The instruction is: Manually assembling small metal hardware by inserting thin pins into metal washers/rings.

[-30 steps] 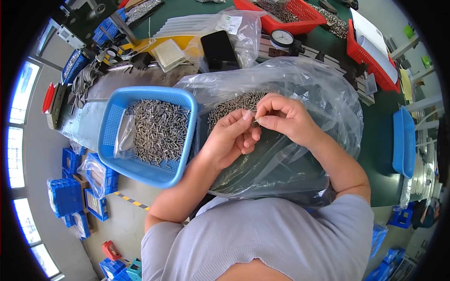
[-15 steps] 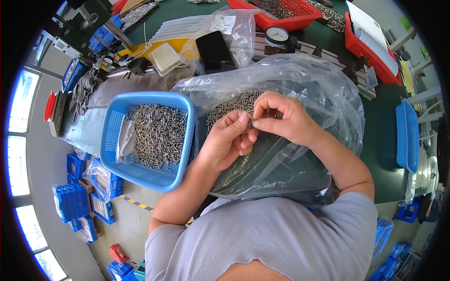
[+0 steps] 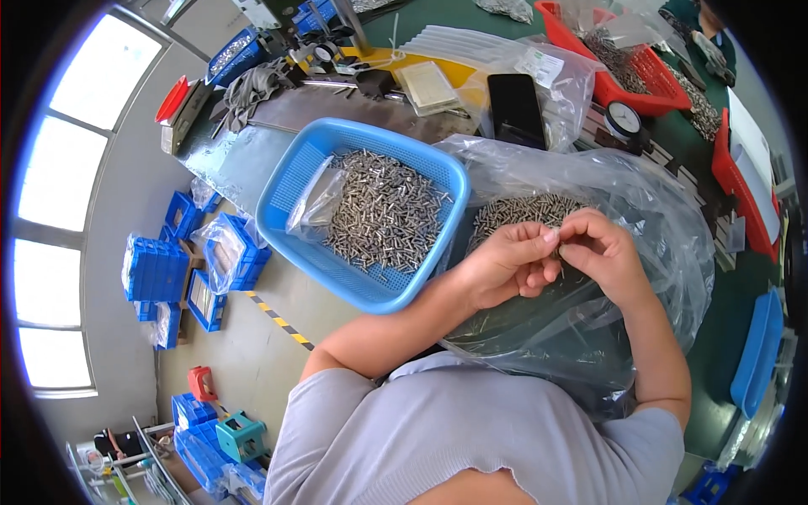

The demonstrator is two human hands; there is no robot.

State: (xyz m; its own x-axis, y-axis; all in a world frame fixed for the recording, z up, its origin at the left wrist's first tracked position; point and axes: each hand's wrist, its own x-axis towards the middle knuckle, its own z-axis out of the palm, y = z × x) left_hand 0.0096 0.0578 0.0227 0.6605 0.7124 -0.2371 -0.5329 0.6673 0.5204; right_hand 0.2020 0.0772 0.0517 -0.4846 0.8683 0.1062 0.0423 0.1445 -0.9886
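My left hand (image 3: 515, 268) and my right hand (image 3: 603, 256) meet fingertip to fingertip above a clear plastic bag (image 3: 581, 337) on the bench. Both are closed in a pinch. A small metal part (image 3: 559, 245) barely shows between the thumbs and fingers; its exact shape is hidden. Just beyond the hands a heap of small metal pins (image 3: 518, 212) lies on the plastic. Left of my forearm stands a blue plastic basket (image 3: 278, 223) holding many similar pins (image 3: 387, 210) and a small clear bag (image 3: 316, 202).
Behind the plastic lie a black phone (image 3: 516, 111) and a dial gauge (image 3: 623, 120). Red baskets (image 3: 665, 103) of metal parts stand at the back right. A blue tray (image 3: 755, 353) sits at the right edge. Blue crates (image 3: 160, 269) are stacked on the floor at left.
My view has swung left, so the whole scene sits further right in the picture. Both hands stay pinched together over the plastic, with little change in their grip.
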